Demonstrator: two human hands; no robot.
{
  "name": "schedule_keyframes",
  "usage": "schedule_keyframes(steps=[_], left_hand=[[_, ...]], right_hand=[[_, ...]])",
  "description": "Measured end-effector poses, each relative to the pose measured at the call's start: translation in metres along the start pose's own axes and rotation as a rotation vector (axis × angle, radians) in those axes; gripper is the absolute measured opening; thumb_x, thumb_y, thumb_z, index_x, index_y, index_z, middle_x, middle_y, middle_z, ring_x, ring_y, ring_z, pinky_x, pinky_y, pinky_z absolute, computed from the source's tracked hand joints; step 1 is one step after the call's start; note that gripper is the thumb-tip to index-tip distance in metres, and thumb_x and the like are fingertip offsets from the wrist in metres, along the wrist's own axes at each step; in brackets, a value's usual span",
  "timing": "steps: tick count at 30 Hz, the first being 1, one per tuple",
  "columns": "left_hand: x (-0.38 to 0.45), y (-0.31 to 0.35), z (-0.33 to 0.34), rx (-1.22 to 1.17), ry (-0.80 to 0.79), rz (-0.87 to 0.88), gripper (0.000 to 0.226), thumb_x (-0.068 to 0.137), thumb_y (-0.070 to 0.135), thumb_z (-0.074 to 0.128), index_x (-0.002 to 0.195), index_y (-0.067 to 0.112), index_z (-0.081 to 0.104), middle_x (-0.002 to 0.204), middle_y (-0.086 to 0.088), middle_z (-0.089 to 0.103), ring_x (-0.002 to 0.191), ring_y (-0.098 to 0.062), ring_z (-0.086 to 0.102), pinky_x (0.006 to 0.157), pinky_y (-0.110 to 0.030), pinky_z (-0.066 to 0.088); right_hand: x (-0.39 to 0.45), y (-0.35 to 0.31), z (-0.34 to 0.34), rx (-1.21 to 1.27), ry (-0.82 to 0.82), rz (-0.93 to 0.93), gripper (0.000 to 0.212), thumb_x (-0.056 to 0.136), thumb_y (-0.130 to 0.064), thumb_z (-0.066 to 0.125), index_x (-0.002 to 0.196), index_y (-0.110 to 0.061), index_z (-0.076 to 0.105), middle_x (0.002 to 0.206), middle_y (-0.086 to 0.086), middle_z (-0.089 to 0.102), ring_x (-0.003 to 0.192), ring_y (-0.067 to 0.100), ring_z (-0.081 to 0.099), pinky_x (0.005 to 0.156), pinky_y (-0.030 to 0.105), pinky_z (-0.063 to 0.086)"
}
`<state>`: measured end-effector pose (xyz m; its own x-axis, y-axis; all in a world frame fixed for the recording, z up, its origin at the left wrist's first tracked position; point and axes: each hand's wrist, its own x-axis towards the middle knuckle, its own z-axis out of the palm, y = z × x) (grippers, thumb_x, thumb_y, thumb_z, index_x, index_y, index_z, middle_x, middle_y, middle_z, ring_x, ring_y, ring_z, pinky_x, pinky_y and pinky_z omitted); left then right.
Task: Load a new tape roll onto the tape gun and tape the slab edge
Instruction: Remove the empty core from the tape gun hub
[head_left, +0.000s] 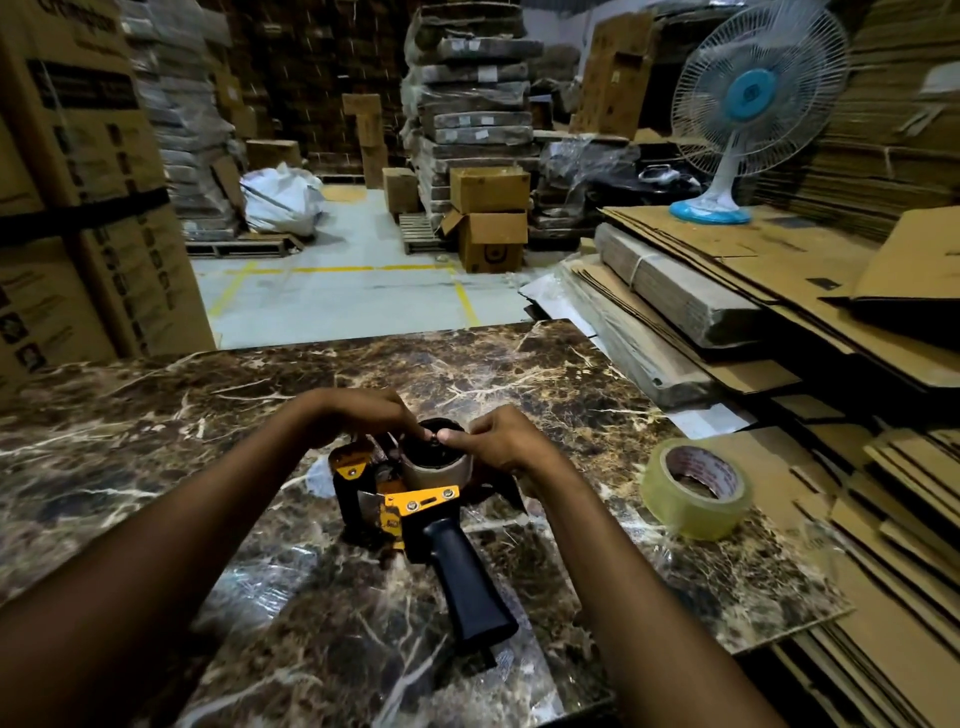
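Note:
A yellow and black tape gun (415, 514) lies on its side on the dark marble slab (156, 415), its black handle pointing toward me. A spent tape core (439, 467) of brown cardboard sits on the gun's black spool. My left hand (363, 415) pinches at the top of the spool from the left. My right hand (498, 436) grips the core and spool from the right, thumb at the spool's centre. A full roll of clear tape (696, 488) lies flat on the slab's right part, apart from both hands.
Flattened cardboard sheets (779, 291) are stacked to the right, with a standing fan (748, 104) on them. Tall cartons (78, 208) stand at the left. Wrapped slab stacks (472, 104) and boxes (488, 223) sit beyond a grey floor with yellow lines.

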<state>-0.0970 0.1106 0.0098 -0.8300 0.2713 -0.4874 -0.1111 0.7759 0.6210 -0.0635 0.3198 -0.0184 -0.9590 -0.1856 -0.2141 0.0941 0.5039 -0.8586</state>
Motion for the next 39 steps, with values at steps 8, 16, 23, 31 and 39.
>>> schedule_keyframes(steps=[8,16,23,31,39], left_hand=[[0.000,-0.006,0.002,-0.065,0.041,0.024,0.026,0.100,0.033,0.068,0.100,0.011,0.082,0.075,0.010,0.080,0.076,-0.013,0.070,0.071,-0.025,0.053],[-0.003,-0.009,0.007,-0.106,0.071,0.035,0.033,0.099,0.031,0.070,0.107,0.001,0.082,0.074,0.006,0.079,0.073,-0.015,0.068,0.059,-0.021,0.053],[-0.005,-0.014,0.008,-0.122,0.078,0.011,0.032,0.093,0.040,0.076,0.098,0.010,0.086,0.092,-0.002,0.083,0.076,-0.016,0.071,0.074,-0.032,0.054],[-0.010,-0.021,0.007,-0.152,0.085,0.029,0.037,0.080,0.044,0.083,0.091,0.008,0.086,0.092,-0.013,0.083,0.088,-0.028,0.072,0.080,-0.038,0.055],[-0.020,-0.009,0.012,-0.150,0.162,-0.029,0.037,0.093,0.031,0.078,0.101,-0.004,0.080,0.089,-0.020,0.075,0.073,-0.022,0.069,0.052,-0.024,0.051]], right_hand=[[-0.016,-0.002,0.000,-0.090,0.027,0.136,0.064,0.083,-0.058,0.076,0.095,0.003,0.062,0.081,0.020,0.074,0.056,0.029,0.074,0.049,0.037,0.063],[-0.023,-0.007,-0.001,-0.115,-0.061,0.143,0.063,0.090,-0.058,0.068,0.093,0.005,0.062,0.071,0.020,0.072,0.062,0.035,0.075,0.065,0.048,0.066],[-0.027,-0.011,-0.004,-0.107,-0.117,0.162,0.059,0.092,-0.057,0.066,0.080,0.001,0.064,0.077,0.022,0.071,0.045,0.024,0.068,0.050,0.033,0.060],[-0.022,-0.004,0.004,-0.047,-0.063,0.245,0.066,0.083,-0.065,0.070,0.093,0.000,0.063,0.069,0.015,0.065,0.047,0.022,0.058,0.059,0.036,0.052],[-0.026,-0.007,0.010,0.026,-0.050,0.271,0.058,0.085,-0.060,0.070,0.100,-0.005,0.060,0.074,0.008,0.061,0.043,0.016,0.051,0.055,0.031,0.049]])
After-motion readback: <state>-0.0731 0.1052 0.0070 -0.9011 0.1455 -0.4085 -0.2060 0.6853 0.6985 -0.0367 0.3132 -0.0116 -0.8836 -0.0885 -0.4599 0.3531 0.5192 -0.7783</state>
